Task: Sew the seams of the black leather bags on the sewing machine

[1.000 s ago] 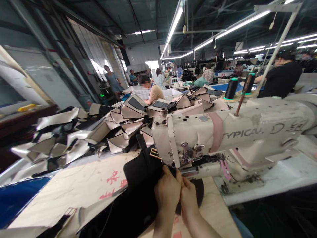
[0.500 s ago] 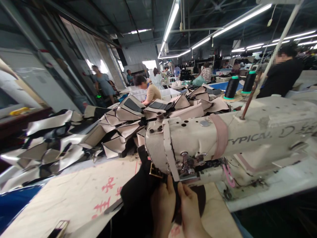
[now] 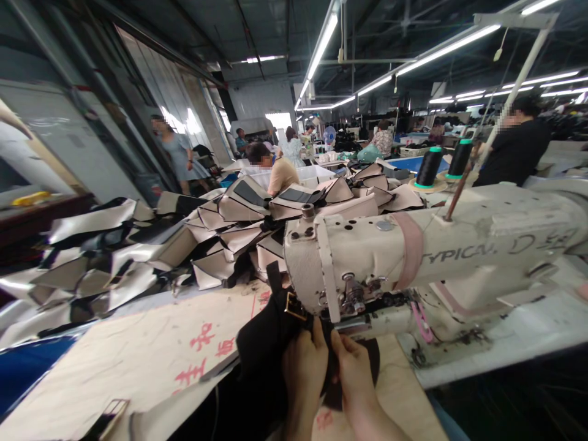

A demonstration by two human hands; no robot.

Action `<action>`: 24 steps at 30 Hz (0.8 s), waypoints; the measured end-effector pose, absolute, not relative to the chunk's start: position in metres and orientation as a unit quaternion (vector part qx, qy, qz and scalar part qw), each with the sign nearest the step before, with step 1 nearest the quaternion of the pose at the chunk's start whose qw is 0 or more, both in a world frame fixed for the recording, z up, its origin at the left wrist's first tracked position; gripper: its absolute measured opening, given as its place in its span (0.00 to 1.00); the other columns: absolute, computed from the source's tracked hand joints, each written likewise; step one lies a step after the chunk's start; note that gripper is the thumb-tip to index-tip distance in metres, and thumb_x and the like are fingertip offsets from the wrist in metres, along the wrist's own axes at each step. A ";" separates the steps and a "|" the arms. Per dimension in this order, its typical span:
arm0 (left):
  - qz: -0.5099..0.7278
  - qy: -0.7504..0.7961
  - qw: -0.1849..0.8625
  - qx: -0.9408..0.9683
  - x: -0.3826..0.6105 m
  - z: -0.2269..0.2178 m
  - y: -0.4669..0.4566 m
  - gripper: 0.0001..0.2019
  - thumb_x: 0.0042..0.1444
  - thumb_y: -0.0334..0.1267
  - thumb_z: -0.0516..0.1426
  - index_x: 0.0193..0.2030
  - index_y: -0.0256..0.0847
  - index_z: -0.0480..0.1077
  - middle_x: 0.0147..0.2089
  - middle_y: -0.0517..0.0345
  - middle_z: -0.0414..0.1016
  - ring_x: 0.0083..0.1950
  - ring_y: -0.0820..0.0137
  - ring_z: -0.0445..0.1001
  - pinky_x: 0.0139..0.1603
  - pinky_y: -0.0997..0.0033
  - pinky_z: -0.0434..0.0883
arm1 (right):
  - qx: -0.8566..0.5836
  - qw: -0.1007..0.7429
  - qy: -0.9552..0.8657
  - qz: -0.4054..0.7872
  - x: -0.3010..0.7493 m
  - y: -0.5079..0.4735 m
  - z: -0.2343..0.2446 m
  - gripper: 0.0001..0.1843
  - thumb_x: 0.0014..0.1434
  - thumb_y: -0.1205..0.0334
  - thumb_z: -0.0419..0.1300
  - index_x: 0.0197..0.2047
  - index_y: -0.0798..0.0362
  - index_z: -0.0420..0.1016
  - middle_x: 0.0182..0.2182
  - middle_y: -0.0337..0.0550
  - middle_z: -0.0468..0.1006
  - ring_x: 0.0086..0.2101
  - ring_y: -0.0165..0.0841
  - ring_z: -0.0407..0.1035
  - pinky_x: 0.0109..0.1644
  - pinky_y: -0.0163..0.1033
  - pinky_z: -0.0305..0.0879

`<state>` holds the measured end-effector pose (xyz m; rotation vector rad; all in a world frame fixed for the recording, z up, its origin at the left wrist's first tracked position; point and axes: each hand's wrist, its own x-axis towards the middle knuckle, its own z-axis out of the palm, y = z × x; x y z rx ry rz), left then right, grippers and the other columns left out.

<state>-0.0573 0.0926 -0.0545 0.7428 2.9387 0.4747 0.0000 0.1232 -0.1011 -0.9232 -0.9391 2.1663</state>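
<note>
Where left hand meets right hand, fingers pinch the black bag.

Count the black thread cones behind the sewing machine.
2. The left thread cone and the right thread cone stand side by side behind the sewing machine, on teal bases; others may be hidden.

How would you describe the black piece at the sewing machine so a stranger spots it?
Find the big cream sewing machine marked TYPICAL. Under its needle head lies a soft black piece, held by the left hand and right hand. Unlike the beige folded panels piled behind, it carries a gold rectangular buckle.
</note>
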 end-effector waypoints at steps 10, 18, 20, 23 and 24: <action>0.148 0.955 0.025 0.257 -0.064 -0.055 0.095 0.22 0.61 0.43 0.44 0.30 0.36 0.74 0.33 0.45 0.79 0.36 0.62 0.77 0.31 0.71 0.63 | -0.344 0.277 -0.444 0.780 -0.001 0.134 -0.105 0.27 0.44 0.37 0.59 0.20 0.57 0.66 0.09 0.31 0.57 0.11 0.22 0.51 0.14 0.29 0.44; 0.146 0.948 -0.009 0.282 -0.070 -0.061 0.095 0.19 0.60 0.41 0.46 0.29 0.36 0.75 0.32 0.47 0.79 0.35 0.65 0.77 0.31 0.73 0.63 | -0.320 0.406 -0.755 0.403 0.100 0.205 -0.079 0.17 0.56 0.51 0.55 0.29 0.55 0.74 0.23 0.44 0.75 0.24 0.31 0.69 0.30 0.34 0.64; 0.147 0.946 -0.016 0.289 -0.071 -0.062 0.094 0.20 0.60 0.41 0.46 0.29 0.36 0.75 0.32 0.46 0.79 0.35 0.64 0.77 0.31 0.73 0.63 | -0.345 0.541 -0.758 0.115 0.161 0.252 -0.075 0.13 0.55 0.57 0.57 0.39 0.57 0.74 0.35 0.51 0.76 0.38 0.39 0.70 0.46 0.42 0.64; 0.150 0.942 -0.024 0.301 -0.072 -0.064 0.094 0.20 0.61 0.41 0.46 0.29 0.36 0.75 0.32 0.47 0.79 0.36 0.63 0.77 0.32 0.72 0.63 | -0.383 0.487 -0.778 -0.106 0.237 0.308 -0.087 0.22 0.58 0.58 0.52 0.53 0.61 0.67 0.47 0.56 0.71 0.50 0.47 0.63 0.57 0.52 0.54; 0.149 0.941 -0.027 0.304 -0.072 -0.065 0.094 0.20 0.61 0.40 0.46 0.29 0.36 0.75 0.32 0.47 0.79 0.36 0.63 0.77 0.32 0.72 0.63 | -0.372 0.451 -0.802 -0.123 0.253 0.318 -0.096 0.24 0.60 0.58 0.50 0.56 0.61 0.64 0.50 0.55 0.69 0.51 0.46 0.63 0.59 0.53 0.51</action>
